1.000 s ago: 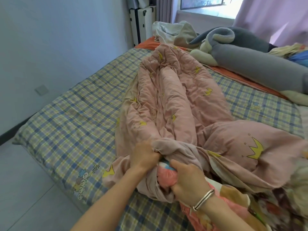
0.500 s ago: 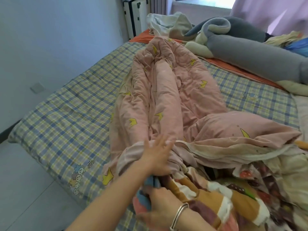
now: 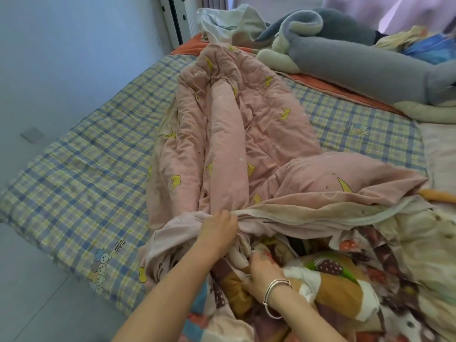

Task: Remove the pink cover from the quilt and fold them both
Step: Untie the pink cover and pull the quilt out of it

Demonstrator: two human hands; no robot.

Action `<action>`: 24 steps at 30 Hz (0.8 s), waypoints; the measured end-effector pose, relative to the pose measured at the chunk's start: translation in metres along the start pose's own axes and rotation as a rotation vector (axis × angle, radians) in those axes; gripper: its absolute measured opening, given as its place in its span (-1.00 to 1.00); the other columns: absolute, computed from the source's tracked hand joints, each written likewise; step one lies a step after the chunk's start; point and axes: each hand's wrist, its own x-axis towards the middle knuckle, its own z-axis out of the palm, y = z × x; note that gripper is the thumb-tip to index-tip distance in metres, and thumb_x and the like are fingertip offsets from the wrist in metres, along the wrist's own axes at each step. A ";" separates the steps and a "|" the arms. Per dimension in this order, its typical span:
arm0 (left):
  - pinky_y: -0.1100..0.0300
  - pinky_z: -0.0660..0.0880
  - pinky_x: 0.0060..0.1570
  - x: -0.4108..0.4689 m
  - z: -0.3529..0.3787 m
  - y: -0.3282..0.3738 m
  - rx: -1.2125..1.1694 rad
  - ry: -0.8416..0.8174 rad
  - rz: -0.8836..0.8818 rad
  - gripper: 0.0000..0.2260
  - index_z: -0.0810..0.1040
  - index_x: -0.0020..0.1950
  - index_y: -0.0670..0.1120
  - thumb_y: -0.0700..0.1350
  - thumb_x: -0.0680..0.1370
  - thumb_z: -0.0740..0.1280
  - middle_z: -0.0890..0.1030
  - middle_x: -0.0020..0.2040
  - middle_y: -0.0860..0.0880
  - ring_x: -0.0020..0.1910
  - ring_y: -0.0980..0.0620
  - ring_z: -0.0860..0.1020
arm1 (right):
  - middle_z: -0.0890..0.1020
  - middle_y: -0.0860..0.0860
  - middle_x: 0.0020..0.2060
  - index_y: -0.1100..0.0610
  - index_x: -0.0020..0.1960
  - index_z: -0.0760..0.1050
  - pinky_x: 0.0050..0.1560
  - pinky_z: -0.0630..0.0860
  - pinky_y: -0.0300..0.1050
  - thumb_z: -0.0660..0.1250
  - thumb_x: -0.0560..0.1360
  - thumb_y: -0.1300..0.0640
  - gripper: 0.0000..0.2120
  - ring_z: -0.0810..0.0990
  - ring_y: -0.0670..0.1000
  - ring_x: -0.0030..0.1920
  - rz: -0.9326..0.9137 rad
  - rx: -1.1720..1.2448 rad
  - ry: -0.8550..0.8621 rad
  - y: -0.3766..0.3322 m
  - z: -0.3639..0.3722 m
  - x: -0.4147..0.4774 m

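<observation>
Pulling the two layers apart is what this moment shows. A second ago both hands sat bunched together at the mouth of the pink cover (image 3: 222,134), with only a sliver of patterned fabric showing. Now the left hand (image 3: 217,230) has closed again on the cover's pale hem after briefly spreading its fingers. It pins that edge near the foot of the bed (image 3: 86,156). The right hand (image 3: 261,272), with a bracelet (image 3: 274,292) at its wrist, is clenched round a fold of the quilt (image 3: 345,287) and has drawn back toward the body.

Much more of the quilt now lies bared at the near right, spilling out of the opening. The rest is hidden inside the cover, which stretches away up the bed. By my reading the removal is under way but far from finished, and folding has not begun.
</observation>
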 end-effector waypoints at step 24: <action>-0.29 -0.08 0.37 0.017 -0.006 -0.016 0.136 0.014 0.120 -0.52 0.05 0.48 -0.10 -0.15 0.59 0.11 0.02 0.50 -0.16 0.51 -0.12 -0.08 | 0.30 0.14 0.39 0.20 0.46 0.06 0.36 0.28 -0.05 0.27 0.43 -0.22 -0.20 0.30 0.12 0.38 -0.066 0.046 0.047 -0.011 0.000 0.037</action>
